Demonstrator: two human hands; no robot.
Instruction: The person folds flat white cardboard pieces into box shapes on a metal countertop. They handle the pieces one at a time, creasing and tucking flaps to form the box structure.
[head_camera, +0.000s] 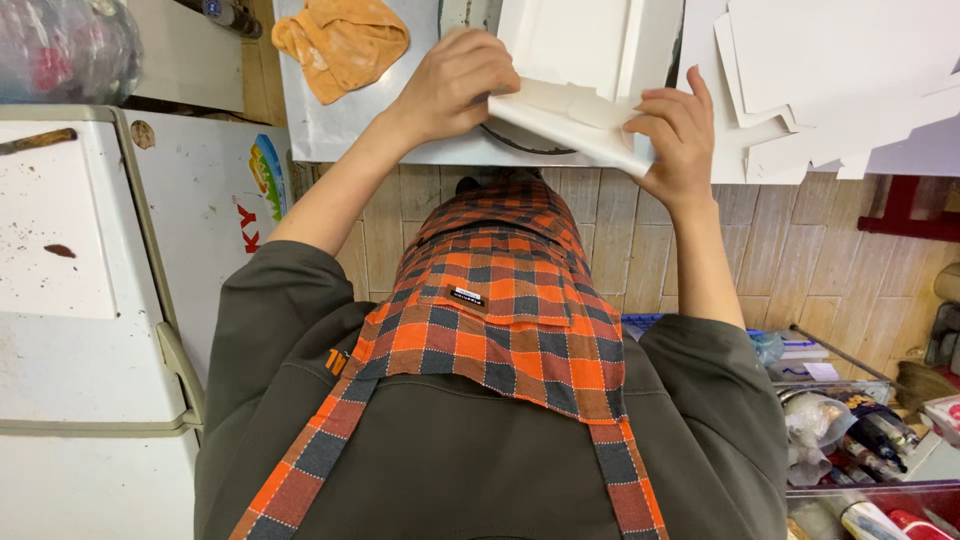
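Steel counter (330, 130): left hand (455, 85), right hand (675, 135) both gripping white cardboard box (580, 70); orange cloth (340, 42) nearby.

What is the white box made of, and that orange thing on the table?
The white box looks like thin matte cardboard: flat panels, sharp creases and a flap bent between both hands. The orange thing seems to be soft cloth, since it lies crumpled in loose folds.

Flat card stack (860, 90) crowds right; orange cloth (342, 42) blocks left.
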